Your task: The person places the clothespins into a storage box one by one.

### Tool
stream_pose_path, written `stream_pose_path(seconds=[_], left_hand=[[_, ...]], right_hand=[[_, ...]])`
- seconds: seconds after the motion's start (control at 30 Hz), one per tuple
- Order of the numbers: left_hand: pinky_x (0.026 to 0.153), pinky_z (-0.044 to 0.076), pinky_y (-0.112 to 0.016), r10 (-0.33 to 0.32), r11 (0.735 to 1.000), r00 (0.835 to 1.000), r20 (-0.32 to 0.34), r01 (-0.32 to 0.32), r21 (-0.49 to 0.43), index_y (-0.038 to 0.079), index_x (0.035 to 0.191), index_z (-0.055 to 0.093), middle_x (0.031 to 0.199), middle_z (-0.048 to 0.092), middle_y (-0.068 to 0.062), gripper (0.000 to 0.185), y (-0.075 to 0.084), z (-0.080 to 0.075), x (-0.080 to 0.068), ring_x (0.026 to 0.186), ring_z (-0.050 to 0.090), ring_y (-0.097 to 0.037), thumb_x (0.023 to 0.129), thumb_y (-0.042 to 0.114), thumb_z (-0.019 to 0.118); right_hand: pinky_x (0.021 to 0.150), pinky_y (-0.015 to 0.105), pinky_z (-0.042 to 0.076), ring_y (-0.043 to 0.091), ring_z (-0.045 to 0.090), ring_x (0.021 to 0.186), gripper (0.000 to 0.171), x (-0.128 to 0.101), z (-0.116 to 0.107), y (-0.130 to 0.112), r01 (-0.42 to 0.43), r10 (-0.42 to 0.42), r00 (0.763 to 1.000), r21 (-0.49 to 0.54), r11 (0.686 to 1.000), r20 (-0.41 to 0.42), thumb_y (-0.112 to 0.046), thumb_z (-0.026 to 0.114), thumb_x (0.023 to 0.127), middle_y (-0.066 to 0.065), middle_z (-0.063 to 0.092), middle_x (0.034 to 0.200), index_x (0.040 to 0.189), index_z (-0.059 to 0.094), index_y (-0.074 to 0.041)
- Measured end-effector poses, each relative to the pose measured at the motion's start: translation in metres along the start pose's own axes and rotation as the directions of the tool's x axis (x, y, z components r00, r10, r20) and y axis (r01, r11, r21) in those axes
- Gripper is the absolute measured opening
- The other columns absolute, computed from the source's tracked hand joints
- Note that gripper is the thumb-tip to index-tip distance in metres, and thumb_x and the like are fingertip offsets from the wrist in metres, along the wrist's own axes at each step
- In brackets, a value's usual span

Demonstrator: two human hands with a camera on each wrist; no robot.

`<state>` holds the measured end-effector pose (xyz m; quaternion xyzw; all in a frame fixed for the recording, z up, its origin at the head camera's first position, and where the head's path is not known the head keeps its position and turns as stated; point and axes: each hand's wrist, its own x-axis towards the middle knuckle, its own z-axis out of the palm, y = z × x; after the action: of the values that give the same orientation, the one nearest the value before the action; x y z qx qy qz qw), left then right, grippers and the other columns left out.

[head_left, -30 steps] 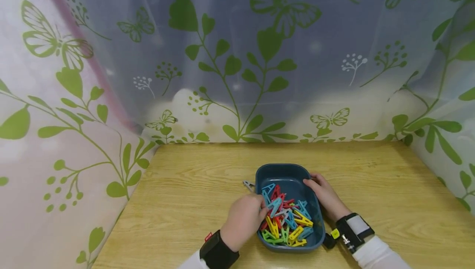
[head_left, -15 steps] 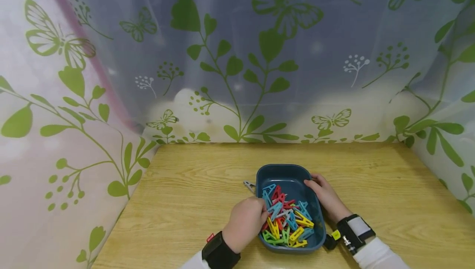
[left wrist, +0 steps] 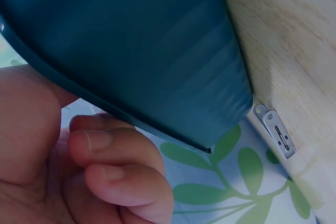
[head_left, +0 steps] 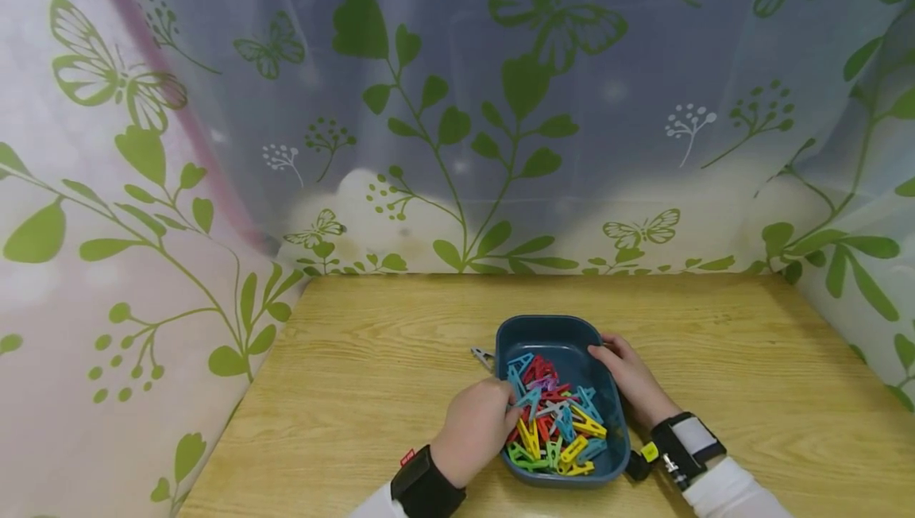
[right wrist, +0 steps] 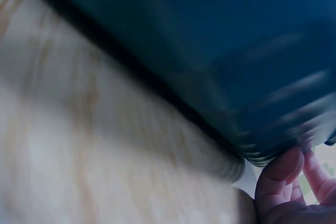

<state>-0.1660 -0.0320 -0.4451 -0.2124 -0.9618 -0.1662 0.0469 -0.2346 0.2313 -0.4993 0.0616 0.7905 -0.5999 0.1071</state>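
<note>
Blue tray (head_left: 554,331) sits on bench (head_left: 372,375), heaped with coloured clothes pegs (head_left: 554,423). Left hand (head_left: 475,427) at tray's left rim, fingers curled in among pegs; whether grip is clamped on a peg, cannot tell. Right hand (head_left: 632,379) rests against tray's right rim, fingers relaxed. Small metal clip (head_left: 480,357) lies on bench just left of tray. Leaf-print curtain (head_left: 457,105) behind.

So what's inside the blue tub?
The blue tub holds a heap of plastic clothes pegs: red, yellow, green, blue. The left hand covers the pegs at the left edge, and the heap hides the tub's floor underneath.
</note>
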Motion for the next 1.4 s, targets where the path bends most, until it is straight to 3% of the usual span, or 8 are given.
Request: stream_pose_path(seconds=[0.17,0.33,0.5,0.67,0.8,1.0,1.13,1.4], left_hand=[[0.053,0.037,-0.021,0.003,0.999,1.0,-0.031,-0.004,-0.053,0.015,0.086,0.07,0.077,0.064,0.006,0.015,-0.004,-0.003,0.001,0.06,0.047,-0.002,0.095,0.026,0.076],[0.049,0.034,-0.021,-0.007,0.995,0.993,-0.118,-0.004,-0.097,0.014,0.089,0.067,0.074,0.063,0.004,0.013,-0.012,-0.011,0.005,0.053,0.043,-0.003,0.096,0.022,0.075],[0.05,0.038,-0.023,-0.043,0.994,0.979,-0.2,0.021,-0.111,0.011,0.093,0.068,0.084,0.072,-0.003,0.009,-0.023,-0.019,0.01,0.056,0.051,-0.007,0.096,0.017,0.074],[0.053,0.043,-0.024,-0.046,0.995,0.976,-0.212,0.025,-0.099,0.008,0.094,0.069,0.088,0.074,-0.005,0.007,-0.035,-0.023,0.019,0.063,0.06,-0.011,0.095,0.012,0.075],[0.059,0.048,-0.026,-0.027,0.998,0.984,-0.177,0.017,-0.057,0.009,0.094,0.07,0.091,0.074,-0.005,0.006,-0.045,-0.02,0.027,0.073,0.066,-0.015,0.094,0.011,0.075],[0.068,0.052,-0.028,0.012,1.0,0.999,-0.036,-0.012,-0.015,0.011,0.102,0.072,0.098,0.072,-0.006,0.008,-0.059,-0.012,0.039,0.083,0.066,-0.016,0.094,0.009,0.074],[0.07,0.053,-0.028,0.051,0.999,0.998,0.026,-0.051,0.008,0.011,0.107,0.074,0.099,0.07,-0.004,0.015,-0.064,-0.005,0.048,0.086,0.066,-0.016,0.093,0.005,0.072],[0.071,0.054,-0.03,0.085,0.995,0.993,0.077,-0.089,0.055,0.012,0.105,0.075,0.095,0.068,-0.004,0.017,-0.068,0.003,0.058,0.085,0.067,-0.017,0.094,0.001,0.068]], right_hand=[[0.1,0.04,0.047,0.034,0.052,0.126,0.071,0.001,0.0,0.001,-0.002,0.002,1.0,-0.005,1.0,-0.006,-0.049,0.051,0.106,0.024,0.042,0.149,0.154,0.029,-0.002],[0.099,0.039,0.047,0.034,0.052,0.126,0.07,0.002,-0.001,0.001,0.008,-0.008,1.0,0.003,1.0,-0.003,-0.048,0.051,0.106,0.025,0.042,0.149,0.154,0.03,-0.001],[0.101,0.04,0.047,0.036,0.05,0.128,0.071,0.004,-0.001,0.001,0.01,-0.01,1.0,0.005,1.0,0.0,-0.047,0.051,0.107,0.026,0.04,0.15,0.154,0.027,0.0],[0.104,0.043,0.045,0.037,0.048,0.131,0.071,0.003,0.0,0.001,0.006,-0.006,1.0,-0.003,1.0,-0.009,-0.046,0.051,0.107,0.026,0.038,0.152,0.154,0.026,0.0],[0.104,0.043,0.045,0.037,0.049,0.131,0.069,0.0,0.0,-0.001,0.007,-0.007,1.0,-0.003,1.0,-0.012,-0.045,0.051,0.107,0.026,0.038,0.152,0.154,0.028,0.0],[0.096,0.035,0.048,0.035,0.052,0.127,0.068,-0.001,0.0,-0.001,0.01,-0.01,1.0,-0.006,1.0,-0.014,-0.045,0.051,0.107,0.025,0.04,0.15,0.153,0.029,-0.001],[0.09,0.029,0.048,0.033,0.053,0.125,0.066,0.001,0.0,0.0,0.01,-0.01,1.0,-0.002,1.0,-0.015,-0.044,0.051,0.107,0.024,0.042,0.148,0.152,0.03,-0.001],[0.092,0.032,0.048,0.034,0.053,0.125,0.064,0.003,0.0,0.001,0.007,-0.007,1.0,-0.002,1.0,-0.015,-0.043,0.051,0.107,0.025,0.044,0.147,0.151,0.032,0.0]])
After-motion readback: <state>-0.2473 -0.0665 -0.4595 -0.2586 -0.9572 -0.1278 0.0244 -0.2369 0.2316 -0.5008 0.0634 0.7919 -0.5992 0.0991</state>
